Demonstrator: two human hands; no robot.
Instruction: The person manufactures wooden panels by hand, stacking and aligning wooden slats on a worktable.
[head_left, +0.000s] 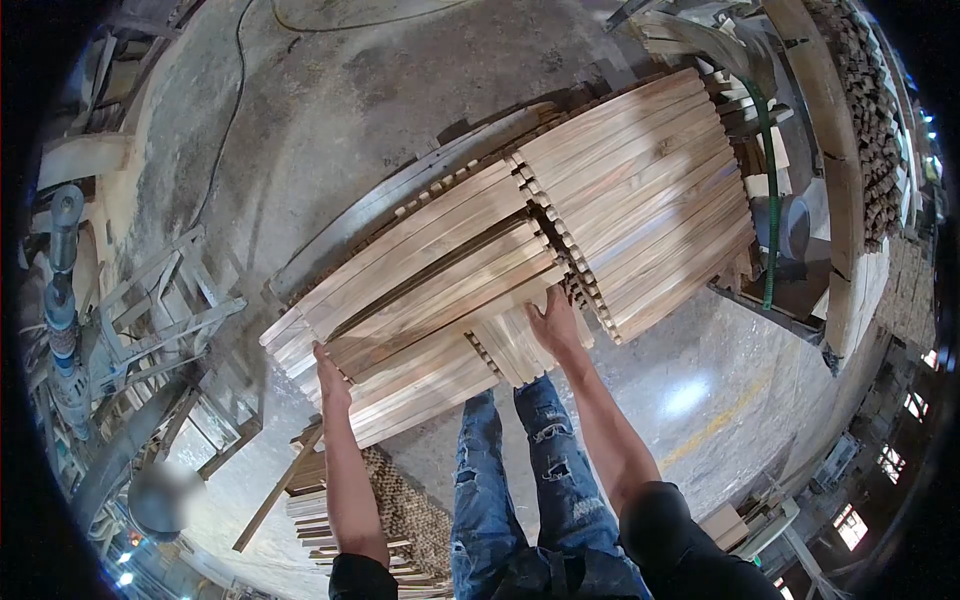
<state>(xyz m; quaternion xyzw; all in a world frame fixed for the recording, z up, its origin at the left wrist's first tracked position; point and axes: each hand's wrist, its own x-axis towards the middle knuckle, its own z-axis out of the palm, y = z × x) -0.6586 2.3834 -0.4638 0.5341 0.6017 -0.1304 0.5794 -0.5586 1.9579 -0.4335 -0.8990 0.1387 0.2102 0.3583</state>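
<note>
My left hand point(333, 380) is closed at the left end of a long group of light wooden slats point(450, 300). My right hand point(558, 322) grips the other end of the same slats, thumb toward the near side and fingers at the end faces. These slats lie at a slant across the stack, and a dark gap runs along their far side. Shorter slats point(510, 345) lie beneath, close to my right hand. The fingertips of both hands are partly hidden against the wood.
A wide stack of slats point(640, 190) stands to the right, split from the nearer wood by a dark gap. Bundled sticks point(415, 510) lie by my legs at the lower left. A metal frame point(170, 310) stands left. A green hose point(770, 190) hangs right. A cable point(238, 100) crosses the floor.
</note>
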